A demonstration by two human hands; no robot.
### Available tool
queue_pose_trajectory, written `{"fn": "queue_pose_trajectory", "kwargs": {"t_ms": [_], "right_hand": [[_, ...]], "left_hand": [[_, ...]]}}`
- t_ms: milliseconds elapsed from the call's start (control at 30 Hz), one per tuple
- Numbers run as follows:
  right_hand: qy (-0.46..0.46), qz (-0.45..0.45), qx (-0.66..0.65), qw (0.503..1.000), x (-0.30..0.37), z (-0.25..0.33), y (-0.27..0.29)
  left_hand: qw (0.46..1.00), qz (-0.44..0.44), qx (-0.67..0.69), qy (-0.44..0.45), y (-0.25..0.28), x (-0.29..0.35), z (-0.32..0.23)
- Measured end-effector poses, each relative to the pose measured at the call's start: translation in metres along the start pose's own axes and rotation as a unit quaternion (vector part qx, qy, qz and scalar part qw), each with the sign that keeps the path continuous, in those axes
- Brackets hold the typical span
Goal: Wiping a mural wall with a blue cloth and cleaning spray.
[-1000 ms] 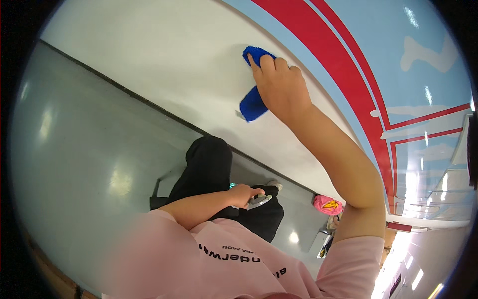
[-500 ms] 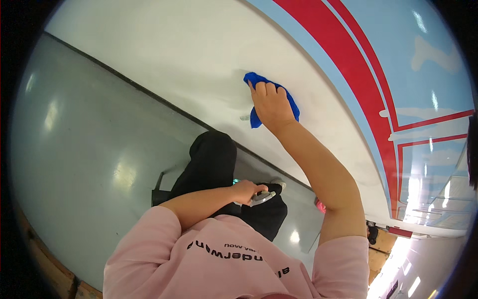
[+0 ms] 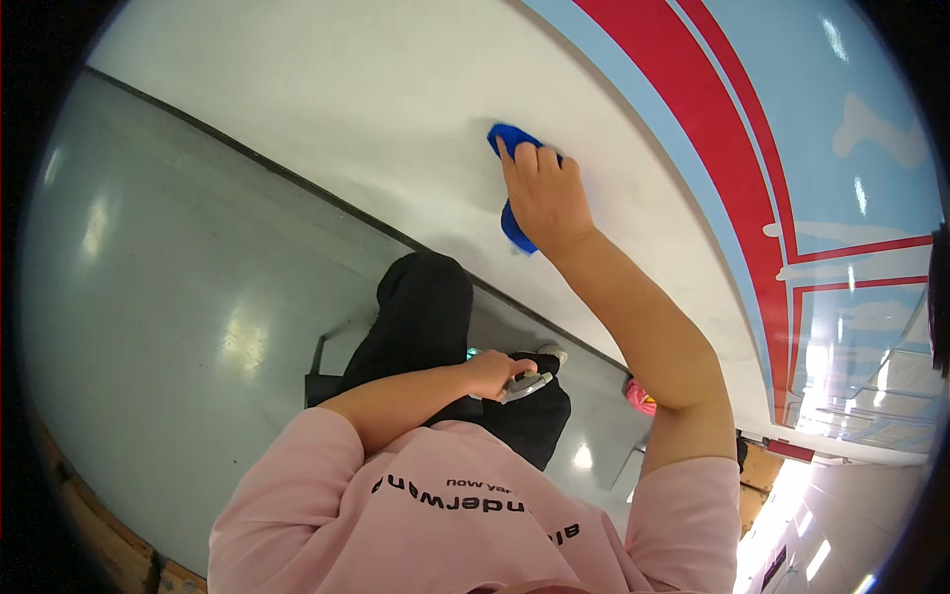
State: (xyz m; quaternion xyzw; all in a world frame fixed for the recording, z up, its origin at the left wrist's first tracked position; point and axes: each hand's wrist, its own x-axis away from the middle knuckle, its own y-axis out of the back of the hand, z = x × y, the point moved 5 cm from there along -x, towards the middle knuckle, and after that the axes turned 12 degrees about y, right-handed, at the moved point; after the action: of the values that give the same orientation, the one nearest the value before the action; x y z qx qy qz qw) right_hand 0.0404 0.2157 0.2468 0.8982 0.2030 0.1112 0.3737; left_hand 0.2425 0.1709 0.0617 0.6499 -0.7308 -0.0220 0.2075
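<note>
My right hand [image 3: 547, 193] presses a crumpled blue cloth [image 3: 513, 137] against the white lower panel [image 3: 396, 109], its fingers bent over the fabric. Cloth shows past the fingertips and again under the palm's left side. Down by my lap, my left hand [image 3: 490, 375] is closed around what looks like a spray bottle [image 3: 529, 386] with a grey-white head. A bit of teal shows beside that hand; much of the bottle is hidden by my fingers and arm.
Blue panelling with red stripes [image 3: 683, 109] rises on the right. A dark seam [image 3: 297, 178] divides the white panel from the grey floor [image 3: 148, 267]. My bent black-trousered knee [image 3: 426, 287] is near it. A pink item [image 3: 639, 396] lies beyond my right elbow; cardboard boxes [image 3: 109, 530] stand at lower left.
My right hand and the cloth have shifted slightly on the panel, and less of the cloth shows on the hand's right side. The left hand keeps its hold near my lap.
</note>
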Motion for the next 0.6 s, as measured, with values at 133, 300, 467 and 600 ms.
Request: {"fn": "queue_pose_trajectory", "kwargs": {"t_ms": [133, 300, 467, 600], "right_hand": [[-0.001, 0.043, 0.034, 0.998, -0.009, 0.004, -0.001], [0.009, 0.025, 0.003, 1.000, -0.005, 0.006, -0.004], [-0.022, 0.030, 0.021, 0.999, -0.014, 0.010, -0.006], [-0.018, 0.029, 0.010, 0.999, -0.022, 0.016, -0.004]], "left_hand": [[0.999, -0.019, -0.013, -0.025, -0.006, -0.004, 0.000], [0.999, -0.018, -0.014, -0.031, -0.004, 0.000, 0.000], [1.000, -0.009, -0.011, -0.024, -0.005, 0.000, 0.001], [0.999, -0.027, -0.024, -0.036, -0.010, -0.003, 0.004]]}}
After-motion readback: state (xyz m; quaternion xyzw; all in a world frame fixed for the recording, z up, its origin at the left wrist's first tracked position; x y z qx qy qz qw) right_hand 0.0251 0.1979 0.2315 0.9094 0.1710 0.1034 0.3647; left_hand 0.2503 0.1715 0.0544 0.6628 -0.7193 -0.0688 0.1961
